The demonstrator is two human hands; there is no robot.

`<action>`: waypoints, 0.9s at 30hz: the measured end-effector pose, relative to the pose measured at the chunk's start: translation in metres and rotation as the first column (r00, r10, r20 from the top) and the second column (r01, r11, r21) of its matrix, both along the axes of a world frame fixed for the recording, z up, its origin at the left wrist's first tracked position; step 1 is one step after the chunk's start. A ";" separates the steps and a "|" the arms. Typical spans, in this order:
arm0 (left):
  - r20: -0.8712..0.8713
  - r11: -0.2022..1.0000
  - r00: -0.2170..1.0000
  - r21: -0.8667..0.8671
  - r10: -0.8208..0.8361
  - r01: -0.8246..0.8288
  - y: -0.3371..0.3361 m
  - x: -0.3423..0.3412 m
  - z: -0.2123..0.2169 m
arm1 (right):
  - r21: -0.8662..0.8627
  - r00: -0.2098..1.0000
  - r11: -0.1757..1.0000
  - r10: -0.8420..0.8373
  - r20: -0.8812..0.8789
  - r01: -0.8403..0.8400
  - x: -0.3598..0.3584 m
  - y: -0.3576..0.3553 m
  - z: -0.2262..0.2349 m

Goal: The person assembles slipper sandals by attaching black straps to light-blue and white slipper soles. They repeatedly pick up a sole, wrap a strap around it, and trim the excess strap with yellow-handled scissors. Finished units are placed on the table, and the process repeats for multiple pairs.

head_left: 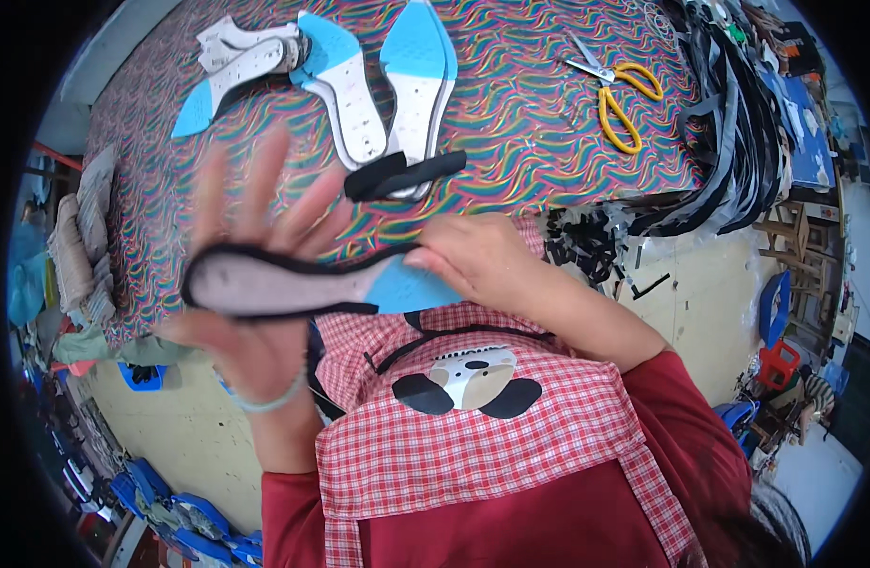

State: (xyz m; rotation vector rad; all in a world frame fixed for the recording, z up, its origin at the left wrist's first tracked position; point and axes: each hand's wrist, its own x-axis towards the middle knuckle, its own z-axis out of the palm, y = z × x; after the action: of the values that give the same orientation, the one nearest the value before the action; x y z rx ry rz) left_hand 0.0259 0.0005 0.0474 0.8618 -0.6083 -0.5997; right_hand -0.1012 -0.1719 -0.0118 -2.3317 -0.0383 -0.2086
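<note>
In the head view, the insole (293, 284) is held up in front of the person's apron (482, 445), its grey heel end to the left and its blue toe end to the right. The right hand (473, 256) is closed at the insole's blue end, thumb on top, while the left hand (250, 350) is wide open under the heel, palm up and fingers spread, gripping nothing; blur hides whether the palm touches the insole. Black edging (373, 308) rounds the heel and runs along both long sides, ending on the near side where the blue begins. The likeliest trouble is the edging lifting or creasing there, if the open palm rubs that end or the toe is bent. With one firm hold only, the insole could also swing or slip should the right fingers loosen. Beyond the insole, on the table (520, 189), lie other insoles (416, 104) with short black pieces (430, 170) across their near ends; a sweep of the left fingers could knock these askew. The scissors (605, 74), far to the insole's right, rest with blades parted, so a careless reach might nick a finger.
</note>
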 end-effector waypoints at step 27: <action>-0.091 0.241 0.916 0.971 0.391 -0.006 0.198 -0.027 -0.197 | -0.678 0.593 0.551 -0.778 -0.206 0.487 -0.221 -0.167 -0.009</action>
State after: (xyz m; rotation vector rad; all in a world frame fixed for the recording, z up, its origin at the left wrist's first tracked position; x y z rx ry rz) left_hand -0.0007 0.1989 -0.1499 1.9566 0.3249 -0.8534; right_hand -0.3225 -0.3390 -0.0209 -2.8070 1.2438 0.0590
